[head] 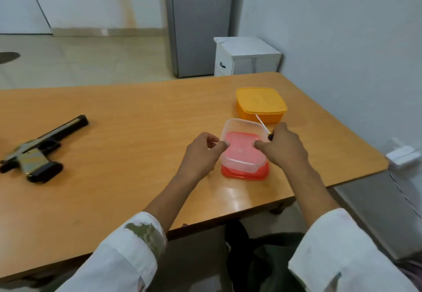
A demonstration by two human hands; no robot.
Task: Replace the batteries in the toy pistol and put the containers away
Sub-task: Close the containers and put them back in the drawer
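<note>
A clear plastic container sits on its red lid near the table's right front. My left hand pinches the container's left rim with thumb and forefinger. My right hand touches the right rim with its forefinger while gripping a screwdriver, whose metal shaft points away toward the closed orange container just behind. The toy pistol lies on its side at the table's far left, well apart from both hands.
The wooden table ends at its right edge close to the wall. A white cabinet and a grey panel stand behind it. A white object lies off the table's right corner.
</note>
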